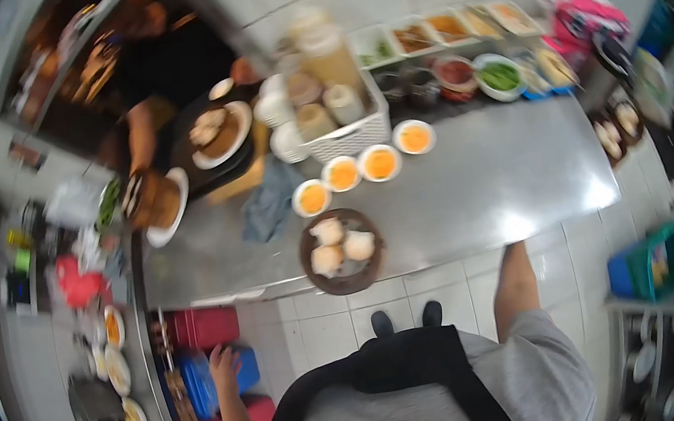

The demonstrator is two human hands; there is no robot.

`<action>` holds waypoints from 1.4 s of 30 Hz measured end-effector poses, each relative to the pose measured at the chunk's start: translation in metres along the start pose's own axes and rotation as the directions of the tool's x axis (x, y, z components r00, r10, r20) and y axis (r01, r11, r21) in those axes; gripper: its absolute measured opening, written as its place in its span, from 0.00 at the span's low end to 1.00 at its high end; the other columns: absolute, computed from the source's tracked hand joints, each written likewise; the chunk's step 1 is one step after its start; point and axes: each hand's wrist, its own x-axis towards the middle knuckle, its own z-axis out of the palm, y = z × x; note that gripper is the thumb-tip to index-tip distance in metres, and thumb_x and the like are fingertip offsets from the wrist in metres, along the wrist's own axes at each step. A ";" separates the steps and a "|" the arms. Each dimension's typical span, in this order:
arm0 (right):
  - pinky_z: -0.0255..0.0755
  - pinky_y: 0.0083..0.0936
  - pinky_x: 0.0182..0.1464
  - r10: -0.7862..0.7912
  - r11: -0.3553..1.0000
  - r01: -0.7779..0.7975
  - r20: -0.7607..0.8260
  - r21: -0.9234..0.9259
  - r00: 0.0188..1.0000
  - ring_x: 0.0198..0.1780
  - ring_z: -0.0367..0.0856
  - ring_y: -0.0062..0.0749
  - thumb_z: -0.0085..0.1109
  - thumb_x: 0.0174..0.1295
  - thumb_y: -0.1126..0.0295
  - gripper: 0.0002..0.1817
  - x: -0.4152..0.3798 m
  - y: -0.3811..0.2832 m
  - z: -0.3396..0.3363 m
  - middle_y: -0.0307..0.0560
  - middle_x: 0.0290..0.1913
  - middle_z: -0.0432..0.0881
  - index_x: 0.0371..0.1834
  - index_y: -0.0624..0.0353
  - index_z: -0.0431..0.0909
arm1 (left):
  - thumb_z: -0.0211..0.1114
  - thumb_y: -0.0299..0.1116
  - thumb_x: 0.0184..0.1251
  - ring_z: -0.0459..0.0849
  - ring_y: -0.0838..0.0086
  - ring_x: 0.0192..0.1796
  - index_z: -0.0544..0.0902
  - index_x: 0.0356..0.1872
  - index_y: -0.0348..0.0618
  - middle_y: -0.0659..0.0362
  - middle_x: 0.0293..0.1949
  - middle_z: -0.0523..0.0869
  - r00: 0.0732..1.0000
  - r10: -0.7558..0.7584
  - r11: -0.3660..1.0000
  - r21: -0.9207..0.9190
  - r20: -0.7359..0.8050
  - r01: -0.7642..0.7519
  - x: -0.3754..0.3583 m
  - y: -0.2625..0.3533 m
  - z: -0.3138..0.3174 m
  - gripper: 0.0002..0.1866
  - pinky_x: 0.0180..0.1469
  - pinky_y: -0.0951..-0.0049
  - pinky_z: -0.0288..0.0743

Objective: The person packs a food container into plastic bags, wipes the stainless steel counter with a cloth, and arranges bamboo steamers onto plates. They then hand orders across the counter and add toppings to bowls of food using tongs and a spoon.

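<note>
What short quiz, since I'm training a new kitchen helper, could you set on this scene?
1. How many white bowls with orange contents stand on the steel counter near the white basket?
2. What does the dark round container hold? A: green leaves; B: pale dumpling-like pieces; C: a folded cloth.
3. True or false: the camera wearer's left hand is holding that container.

Key: 1. Four. 2. B. 3. False; the hand is away from it, by the blue box.
</note>
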 end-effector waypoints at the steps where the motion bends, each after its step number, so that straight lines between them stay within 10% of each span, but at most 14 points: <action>1: 0.73 0.40 0.37 -0.017 1.000 0.017 0.004 -0.001 1.000 0.33 0.79 0.50 0.52 0.54 0.63 0.17 -0.001 -0.002 0.002 0.60 0.35 0.79 0.40 0.68 0.76 | 0.61 0.36 0.59 0.79 0.69 0.45 0.66 0.60 0.47 0.58 0.47 0.77 0.998 -0.004 1.000 0.010 0.055 0.004 -0.003 -0.004 0.007 0.27 0.42 0.67 0.73; 18: 0.70 0.42 0.48 -0.093 0.975 0.130 -0.199 0.178 0.976 0.41 0.78 0.55 0.53 0.54 0.61 0.22 0.002 -0.028 -0.057 0.63 0.43 0.78 0.47 0.67 0.73 | 0.59 0.39 0.63 0.79 0.74 0.45 0.63 0.62 0.45 0.57 0.48 0.77 0.923 0.141 0.990 -0.033 0.359 -0.139 0.005 0.008 0.053 0.27 0.44 0.71 0.75; 22: 0.67 0.39 0.53 -0.310 0.950 0.311 0.135 0.013 0.941 0.46 0.76 0.51 0.55 0.47 0.67 0.27 -0.005 0.042 -0.164 0.62 0.47 0.77 0.52 0.70 0.70 | 0.58 0.38 0.64 0.79 0.78 0.42 0.68 0.59 0.45 0.60 0.44 0.79 0.846 0.271 0.963 -0.125 0.460 -0.241 0.002 0.019 0.070 0.22 0.40 0.75 0.75; 23: 0.68 0.38 0.54 -0.173 0.982 0.130 0.381 0.136 0.908 0.49 0.74 0.50 0.53 0.47 0.71 0.29 -0.027 0.020 -0.213 0.63 0.51 0.73 0.57 0.69 0.65 | 0.58 0.38 0.64 0.79 0.78 0.42 0.68 0.59 0.45 0.60 0.44 0.79 0.846 0.264 0.964 -0.127 0.462 -0.232 -0.002 0.025 0.075 0.22 0.40 0.75 0.75; 25: 0.67 0.36 0.55 -0.023 0.972 -0.138 0.660 0.190 0.751 0.53 0.72 0.47 0.52 0.47 0.74 0.33 -0.075 -0.042 -0.276 0.62 0.56 0.69 0.61 0.67 0.61 | 0.58 0.38 0.65 0.79 0.79 0.40 0.72 0.55 0.44 0.61 0.42 0.81 0.767 0.366 0.928 -0.142 0.526 -0.345 -0.011 0.049 0.088 0.19 0.40 0.78 0.74; 29: 0.64 0.35 0.58 -0.228 0.933 0.014 0.559 0.361 0.797 0.56 0.69 0.44 0.55 0.45 0.73 0.36 -0.119 -0.125 -0.299 0.57 0.57 0.68 0.63 0.67 0.59 | 0.57 0.39 0.66 0.80 0.77 0.43 0.72 0.55 0.43 0.59 0.45 0.81 0.547 0.410 0.910 -0.286 0.730 -0.300 -0.057 0.117 0.128 0.19 0.40 0.79 0.75; 33: 0.61 0.32 0.61 -0.469 0.819 0.176 0.461 0.546 0.753 0.57 0.69 0.40 0.54 0.47 0.80 0.34 -0.196 -0.242 -0.254 0.56 0.59 0.66 0.63 0.66 0.59 | 0.55 0.40 0.67 0.76 0.71 0.52 0.63 0.63 0.44 0.53 0.56 0.74 0.114 0.354 0.935 -0.355 0.928 -0.016 -0.120 0.154 0.172 0.25 0.52 0.73 0.71; 38: 0.65 0.31 0.57 -0.746 0.666 0.398 0.560 0.631 0.360 0.53 0.71 0.37 0.57 0.52 0.77 0.26 -0.278 -0.331 -0.193 0.50 0.51 0.74 0.57 0.67 0.66 | 0.59 0.35 0.64 0.81 0.75 0.41 0.72 0.53 0.33 0.56 0.40 0.83 0.541 0.507 0.826 -0.558 0.672 -0.080 -0.118 0.146 0.167 0.20 0.44 0.71 0.77; 42: 0.71 0.33 0.49 -0.680 0.733 0.280 0.687 0.620 0.258 0.47 0.77 0.39 0.53 0.57 0.72 0.21 -0.242 -0.340 -0.129 0.54 0.46 0.77 0.54 0.67 0.69 | 0.58 0.34 0.64 0.81 0.74 0.40 0.74 0.49 0.30 0.53 0.42 0.81 0.791 0.411 0.756 -0.654 0.453 -0.018 -0.088 0.120 0.121 0.18 0.40 0.74 0.77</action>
